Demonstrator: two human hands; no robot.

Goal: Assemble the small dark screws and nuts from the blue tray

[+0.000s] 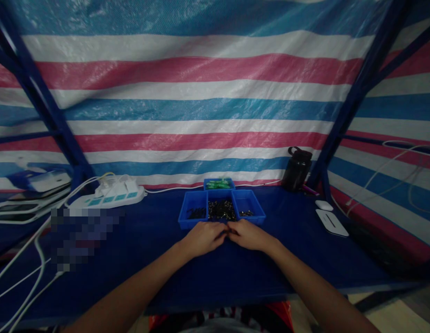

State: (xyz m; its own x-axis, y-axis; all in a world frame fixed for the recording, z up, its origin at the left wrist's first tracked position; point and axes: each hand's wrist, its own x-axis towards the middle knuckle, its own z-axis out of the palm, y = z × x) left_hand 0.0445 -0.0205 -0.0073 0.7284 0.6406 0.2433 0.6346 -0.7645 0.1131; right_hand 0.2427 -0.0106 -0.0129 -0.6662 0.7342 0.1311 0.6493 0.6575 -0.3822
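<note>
My left hand (205,238) and my right hand (250,235) meet fingertip to fingertip just in front of the blue bins, both with fingers pinched together. Whatever they hold between them is too small and dark to make out. Directly behind them, the middle blue bin holds a heap of small dark and shiny metallic parts (221,210). Thin black pieces (196,213) lie in the left blue bin (193,201). A few small shiny parts (246,213) sit in the right blue bin (248,200). Farther back, another blue bin holds green pieces (218,183).
On the dark blue table (159,259), a white power strip (110,199) with cables stands at the left. A black bottle (297,169) is at the back right, near a white flat device (332,222) and a small white case (324,205). Blue posts and striped sheeting (201,108) enclose the table.
</note>
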